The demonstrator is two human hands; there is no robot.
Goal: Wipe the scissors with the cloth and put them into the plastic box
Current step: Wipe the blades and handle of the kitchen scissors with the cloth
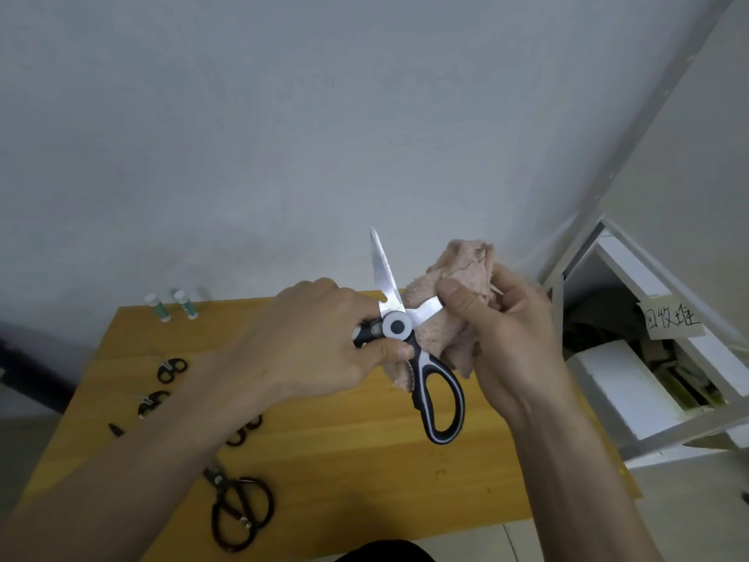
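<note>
While hands wipe | black scissors (239, 507), two tubes (174, 305) on table (364, 472)

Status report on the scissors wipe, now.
Left hand grips black-and-white scissors, blades open. Right hand pinches pink cloth round one blade. Plastic box not in view. Nothing in the way.

2 small bottles (174, 305) at table (364, 472) rear; handwritten label (673, 319) on rt
</note>
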